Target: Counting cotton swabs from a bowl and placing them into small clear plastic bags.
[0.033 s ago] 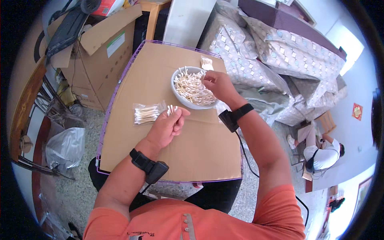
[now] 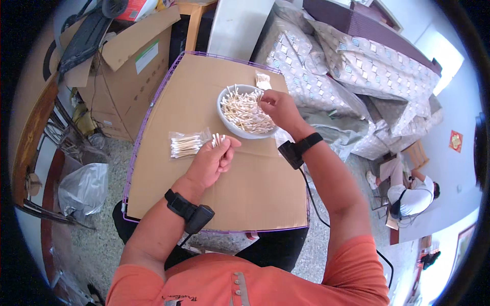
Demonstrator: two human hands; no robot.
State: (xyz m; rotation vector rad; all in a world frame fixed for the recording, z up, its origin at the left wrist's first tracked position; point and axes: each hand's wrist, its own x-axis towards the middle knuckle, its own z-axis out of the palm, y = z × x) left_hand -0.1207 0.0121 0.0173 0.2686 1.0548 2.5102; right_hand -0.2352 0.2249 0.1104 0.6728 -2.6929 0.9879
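Note:
A white bowl [image 2: 223, 118] heaped with loose cotton swabs [image 2: 245, 112] stands on the cardboard-topped table [image 2: 224, 199]. My left hand [image 2: 212, 160] is closed around a small bunch of cotton swabs [image 2: 218, 138], their white tips poking up past the thumb. Just left of it lies a clear bag of cotton swabs [image 2: 186, 145], flat on the cardboard. Over the bowl's right rim, my right hand [image 2: 277, 106] has thumb and fingers pinched together; what is between them, if anything, is too small to make out. Another small pack of swabs [image 2: 263, 80] rests behind the bowl.
A purple wire edge [image 2: 148, 120] runs round the tabletop. An open cardboard box [image 2: 125, 86] stands at the left, near a clear plastic bag [image 2: 84, 188] on the floor. Plastic-wrapped furniture [image 2: 367, 66] fills the back right. A seated person [image 2: 413, 199] is farther right.

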